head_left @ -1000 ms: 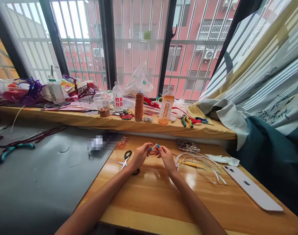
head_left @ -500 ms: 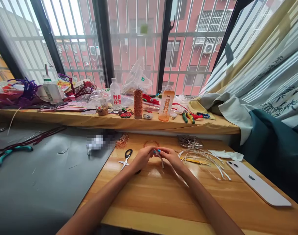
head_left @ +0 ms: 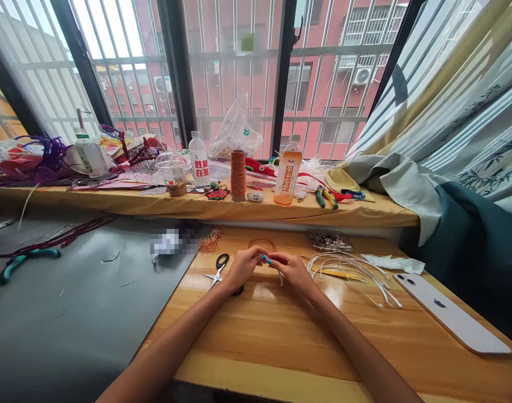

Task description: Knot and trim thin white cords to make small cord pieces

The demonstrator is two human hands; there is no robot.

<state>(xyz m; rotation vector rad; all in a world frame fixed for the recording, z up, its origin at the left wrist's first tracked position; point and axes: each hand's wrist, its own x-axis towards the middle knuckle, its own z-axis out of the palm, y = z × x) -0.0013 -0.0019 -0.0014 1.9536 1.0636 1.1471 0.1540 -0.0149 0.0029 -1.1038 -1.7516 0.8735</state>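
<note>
My left hand (head_left: 244, 270) and my right hand (head_left: 294, 272) meet over the wooden table, fingertips pinched together. Between them is a white cord (head_left: 281, 278), whose short end hangs below my right fingers; the rest is hidden by the fingers. Just beyond my fingertips, a thin copper-coloured wire (head_left: 262, 242) curves in a loop; whether it joins the cord I cannot tell. Black-handled scissors (head_left: 217, 271) lie partly open beside my left wrist, one handle partly covered. To the right of my right hand, several white cords (head_left: 357, 263) lie in a curved bundle.
A clear tray of small pieces (head_left: 329, 240) and a phone (head_left: 451, 313) lie on the right. Copper wire scraps (head_left: 210, 239) are at back left. The ledge carries a copper wire spool (head_left: 238, 176), an orange drink bottle (head_left: 288, 173) and pliers (head_left: 326, 198). Teal-handled pliers (head_left: 29, 262) rest on the grey mat.
My hands have drawn closer and turned, and the white cord's end now points down toward me. The copper-coloured loop shows beyond my fingers. The view has shifted slightly.
</note>
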